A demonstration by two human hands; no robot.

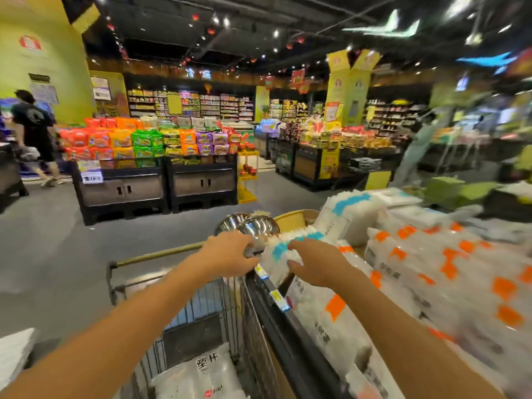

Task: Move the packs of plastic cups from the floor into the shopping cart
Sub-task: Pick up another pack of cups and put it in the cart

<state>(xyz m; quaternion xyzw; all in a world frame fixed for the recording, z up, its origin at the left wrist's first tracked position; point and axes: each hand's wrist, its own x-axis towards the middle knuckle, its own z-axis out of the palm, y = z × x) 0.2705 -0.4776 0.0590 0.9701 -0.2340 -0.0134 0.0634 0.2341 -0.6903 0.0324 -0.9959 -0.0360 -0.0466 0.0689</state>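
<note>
A pack of plastic cups [277,254] with blue labels lies at the near end of a display shelf, held between both hands. My left hand [230,256] grips its left end with curled fingers. My right hand [318,264] holds its right side, thumb below and fingers on top. The wire shopping cart [201,309] stands directly below my arms, its handle bar [155,256] to the left. Inside the cart lies another white cup pack [201,372] with black characters. A white pack [14,352] shows at the lower left edge.
Many cup packs with orange labels [449,280] fill the shelf on the right; its black rail [276,300] presses against the cart. Steel bowls [250,224] sit beyond my hands. Noodle display stands [155,180] stand across the grey aisle. A person [34,133] walks at far left.
</note>
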